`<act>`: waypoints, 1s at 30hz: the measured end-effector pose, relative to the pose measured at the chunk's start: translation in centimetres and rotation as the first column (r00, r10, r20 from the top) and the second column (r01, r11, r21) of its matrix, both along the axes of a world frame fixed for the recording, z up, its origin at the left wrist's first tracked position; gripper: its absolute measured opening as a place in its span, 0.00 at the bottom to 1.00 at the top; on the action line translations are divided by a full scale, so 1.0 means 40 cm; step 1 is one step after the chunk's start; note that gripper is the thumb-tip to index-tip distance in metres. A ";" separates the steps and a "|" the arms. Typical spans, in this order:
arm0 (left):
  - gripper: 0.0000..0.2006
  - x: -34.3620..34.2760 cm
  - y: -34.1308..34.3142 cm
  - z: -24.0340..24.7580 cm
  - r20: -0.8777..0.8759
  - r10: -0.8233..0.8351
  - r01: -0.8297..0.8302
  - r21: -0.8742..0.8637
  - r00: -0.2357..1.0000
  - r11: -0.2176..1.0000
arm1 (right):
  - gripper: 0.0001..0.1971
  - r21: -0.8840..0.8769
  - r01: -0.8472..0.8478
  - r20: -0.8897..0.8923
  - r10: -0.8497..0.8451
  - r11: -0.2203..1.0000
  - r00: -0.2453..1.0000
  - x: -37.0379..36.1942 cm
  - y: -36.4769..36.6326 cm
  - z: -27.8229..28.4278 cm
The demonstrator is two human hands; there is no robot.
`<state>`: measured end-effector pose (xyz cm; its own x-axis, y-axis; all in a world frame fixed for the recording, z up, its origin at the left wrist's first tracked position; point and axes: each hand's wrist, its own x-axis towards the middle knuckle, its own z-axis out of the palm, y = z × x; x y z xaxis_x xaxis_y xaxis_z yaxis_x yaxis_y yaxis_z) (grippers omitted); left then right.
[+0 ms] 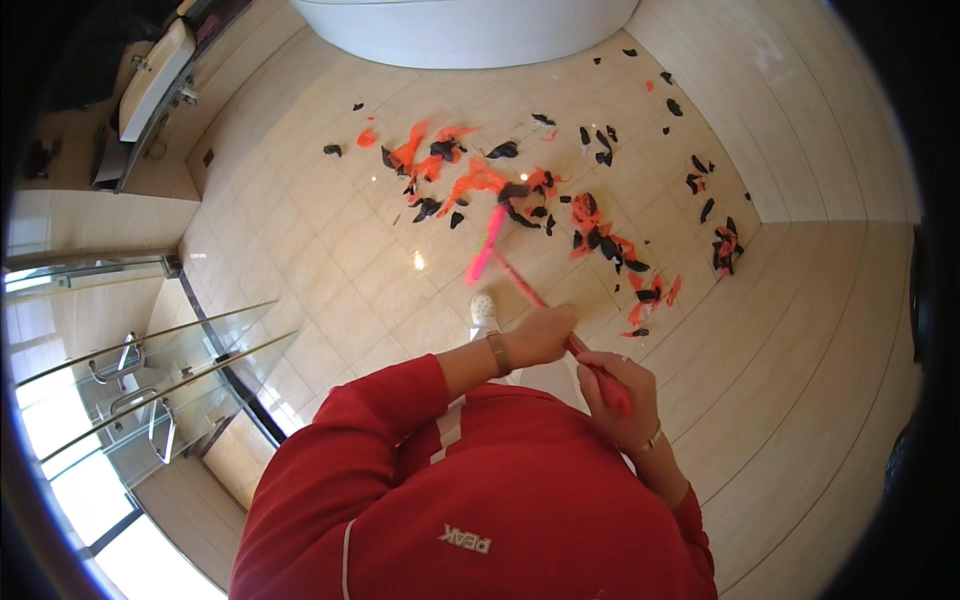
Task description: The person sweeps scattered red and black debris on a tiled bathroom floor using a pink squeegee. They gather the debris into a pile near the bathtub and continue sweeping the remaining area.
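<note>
Landmark: the pink head (488, 243) of the broom (520, 284), to which all places below refer.
Left hand: this hand (541, 335), nearer the head of the two, lies on the person's side and somewhat right of it; fingers wrapped round the handle, broom gripped.
Right hand: this hand (622, 395), farther back from the head and farther right, is curled tight round the handle's top end; nothing else seen in it.
Axis: the handle slants forward and left from the right hand, past the left, to the head; the head's own length points away from the person, far end tipped slightly right.
Scraps: red and black scraps (476, 179) lie ahead of the left hand; the main spread is beyond the head, reaching to its left and right. A black piece appears to touch its far end; whether pinned beneath cannot be told. Material cannot be told.
Outlying clump: red and black (728, 247), well right of the head, near the wall (800, 160).
Shoe: white (483, 309), just on the person's side of the head.
Tub: white (470, 38), well beyond the head, past the scraps.
Sink: white (156, 82), far left of the head and beyond it.
</note>
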<state>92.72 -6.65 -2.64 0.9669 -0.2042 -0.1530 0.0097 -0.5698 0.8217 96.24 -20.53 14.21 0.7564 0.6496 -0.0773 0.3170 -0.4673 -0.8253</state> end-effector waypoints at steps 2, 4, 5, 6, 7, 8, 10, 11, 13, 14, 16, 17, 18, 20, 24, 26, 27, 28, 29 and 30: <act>0.06 0.001 0.023 -0.035 -0.110 -0.045 0.054 0.078 0.993 0.995 | 0.06 0.050 0.080 -0.209 -0.068 0.996 0.976 0.004 -0.010 -0.072; 0.05 -0.006 0.027 -0.101 -0.258 -0.038 0.071 0.122 0.965 0.990 | 0.06 0.065 0.181 -0.441 -0.134 0.981 0.887 -0.003 -0.022 -0.166; 0.05 -0.013 0.025 -0.132 -0.255 -0.035 0.068 0.120 0.966 0.990 | 0.06 0.048 0.194 -0.481 -0.147 0.980 0.864 -0.005 -0.025 -0.188; 0.05 -0.016 0.015 -0.138 -0.213 -0.027 0.052 0.110 0.977 0.993 | 0.06 0.030 0.175 -0.415 -0.147 0.984 0.898 -0.008 -0.034 -0.190; 0.05 -0.020 -0.003 -0.142 -0.170 -0.020 0.037 0.099 0.985 0.994 | 0.06 0.011 0.159 -0.347 -0.145 0.987 0.927 -0.016 -0.051 -0.190; 0.06 -0.022 -0.024 -0.146 -0.127 -0.014 0.025 0.088 0.992 0.996 | 0.07 -0.009 0.145 -0.277 -0.142 0.989 0.950 -0.019 -0.060 -0.189; 0.08 -0.016 -0.081 -0.179 0.013 0.025 -0.024 -0.059 1.000 0.998 | 0.07 -0.057 0.102 -0.089 -0.106 0.993 0.990 -0.015 -0.064 -0.133; 0.09 0.004 -0.105 -0.170 0.031 0.048 -0.043 -0.138 0.998 0.989 | 0.07 -0.083 0.089 0.007 -0.089 0.993 0.996 -0.014 -0.072 -0.122; 0.10 0.035 -0.145 -0.173 0.083 0.082 -0.056 -0.286 0.993 0.957 | 0.08 -0.145 0.067 0.131 -0.048 0.987 0.990 -0.015 -0.070 -0.110; 0.10 0.046 -0.161 -0.188 0.114 0.096 -0.050 -0.351 0.989 0.935 | 0.08 -0.227 0.032 0.182 0.010 0.973 0.983 -0.025 -0.069 -0.110; 0.09 0.088 -0.186 -0.180 0.211 0.103 -0.001 -0.437 0.972 0.899 | 0.09 -0.386 -0.011 0.279 0.128 0.922 0.952 -0.040 -0.070 -0.117; 0.09 0.104 -0.201 -0.159 0.270 0.105 0.030 -0.456 0.957 0.890 | 0.09 -0.390 -0.009 0.314 0.142 0.921 0.939 -0.039 -0.072 -0.097; 0.09 0.108 -0.202 -0.125 0.316 0.109 0.057 -0.471 0.943 0.880 | 0.09 -0.359 0.020 0.341 0.111 0.933 0.933 -0.037 -0.072 -0.064; 0.09 0.109 -0.168 0.014 0.281 0.059 0.048 -0.360 0.958 0.932 | 0.09 -0.293 0.069 0.383 0.051 0.954 0.922 -0.028 -0.068 0.024; 0.07 0.080 -0.075 0.150 0.137 -0.041 0.049 -0.058 0.990 0.997 | 0.09 -0.166 0.020 0.248 0.023 0.986 0.968 -0.014 -0.058 0.122; 0.06 0.047 -0.026 0.143 0.099 -0.012 0.009 0.030 0.995 0.999 | 0.10 -0.071 -0.023 0.125 0.032 0.997 0.992 0.003 -0.044 0.115; 0.05 0.025 0.009 0.128 0.078 0.021 -0.027 0.078 0.997 0.997 | 0.10 -0.027 -0.064 0.039 0.065 0.998 0.997 0.015 -0.030 0.094; 0.05 0.005 0.042 0.099 0.061 0.044 -0.051 0.119 0.997 0.992 | 0.11 0.011 -0.090 -0.044 0.091 0.996 0.995 0.026 -0.014 0.055; 0.05 -0.015 0.076 0.055 -0.030 0.065 -0.058 0.195 0.997 0.979 | 0.12 0.053 -0.120 -0.130 0.125 0.991 0.984 0.038 0.004 0.006; 0.06 -0.034 0.112 -0.001 -0.117 0.088 -0.054 0.267 0.989 0.962 | 0.14 0.090 -0.126 -0.255 0.145 0.988 0.956 0.041 0.026 -0.054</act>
<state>91.37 -2.19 -2.66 0.9466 -0.0714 -0.3144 0.1528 -0.7592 0.6326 97.88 -19.50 12.05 0.6205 0.7558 -0.2094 0.1429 -0.3715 -0.9174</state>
